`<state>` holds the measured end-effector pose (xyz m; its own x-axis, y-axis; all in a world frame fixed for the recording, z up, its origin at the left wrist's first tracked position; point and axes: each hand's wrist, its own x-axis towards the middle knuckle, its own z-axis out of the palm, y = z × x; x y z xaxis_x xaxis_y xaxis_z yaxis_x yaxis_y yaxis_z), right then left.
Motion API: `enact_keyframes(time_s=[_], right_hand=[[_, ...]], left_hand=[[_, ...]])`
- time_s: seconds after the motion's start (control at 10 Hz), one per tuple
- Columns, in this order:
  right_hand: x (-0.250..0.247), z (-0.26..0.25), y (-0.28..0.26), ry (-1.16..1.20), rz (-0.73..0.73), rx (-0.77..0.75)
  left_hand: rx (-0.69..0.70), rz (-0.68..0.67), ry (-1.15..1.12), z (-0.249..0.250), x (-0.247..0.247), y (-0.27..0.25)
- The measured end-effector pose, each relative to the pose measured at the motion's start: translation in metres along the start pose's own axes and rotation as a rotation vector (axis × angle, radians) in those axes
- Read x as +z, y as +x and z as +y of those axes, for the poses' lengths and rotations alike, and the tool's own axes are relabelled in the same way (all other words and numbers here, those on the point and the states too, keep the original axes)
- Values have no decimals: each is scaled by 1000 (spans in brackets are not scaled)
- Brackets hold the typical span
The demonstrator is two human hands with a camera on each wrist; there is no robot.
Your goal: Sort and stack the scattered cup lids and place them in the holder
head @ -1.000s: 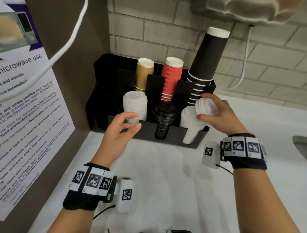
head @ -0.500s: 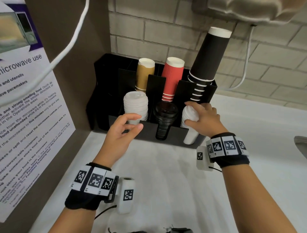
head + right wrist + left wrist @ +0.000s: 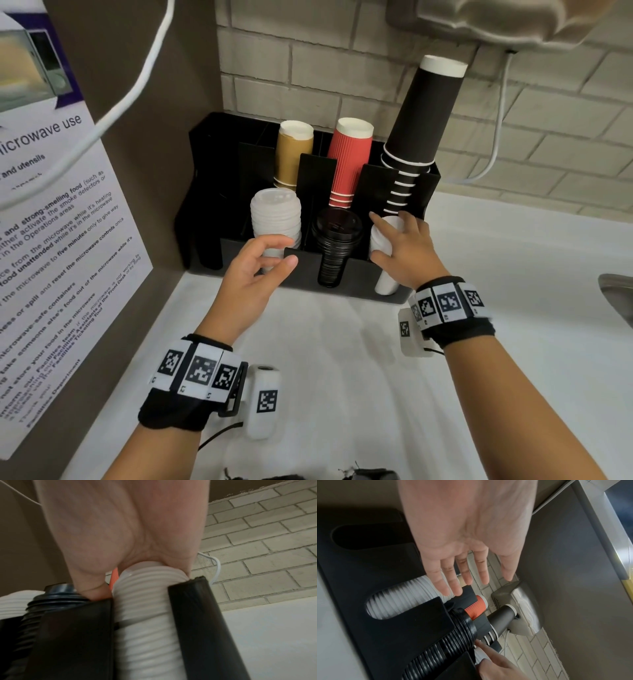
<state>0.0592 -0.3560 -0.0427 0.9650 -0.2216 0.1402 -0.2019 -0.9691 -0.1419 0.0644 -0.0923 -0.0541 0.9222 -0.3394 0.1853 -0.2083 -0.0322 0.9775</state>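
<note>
A black holder [image 3: 363,277] stands at the back of the white counter. Its front slots hold a left white lid stack [image 3: 275,212], a black lid stack [image 3: 337,240] and a right white lid stack [image 3: 385,284]. My right hand [image 3: 378,236] covers the top of the right stack, thumb on its left side and fingers curled over it; the right wrist view shows the palm on the ribbed right white stack [image 3: 145,601]. My left hand [image 3: 289,251] hovers in front of the left stack, fingers relaxed and holding nothing, as the left hand [image 3: 471,580] also appears from the wrist.
Behind the lids stand brown cups [image 3: 294,154], red cups [image 3: 349,164] and a tall tilted stack of black cups [image 3: 421,120]. A microwave notice [image 3: 51,222] covers the left wall. A sink edge [image 3: 616,294] shows at the far right. The counter [image 3: 342,377] lies below my wrists.
My right hand carried a bunch of white lids down and left from beside the black cups onto the right stack. The left hand has barely moved.
</note>
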Motion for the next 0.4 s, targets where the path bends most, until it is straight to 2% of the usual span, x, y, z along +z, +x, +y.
enact_keyframes(time_s=[0.1,0.2,0.3,0.4], right_hand=[[3,-1,-6,-66,18,-11],[-2,2,-4,19,-97,12],[-23,14,2,478,-105,60],[-45,32,-3,746,174,100]], left_hand=[[10,-6,2,0,0,-1],[12,-5,11,-1,-1,-2],[27,-12,16,0,-2,-6],[38,20,6,2,-3,-2]])
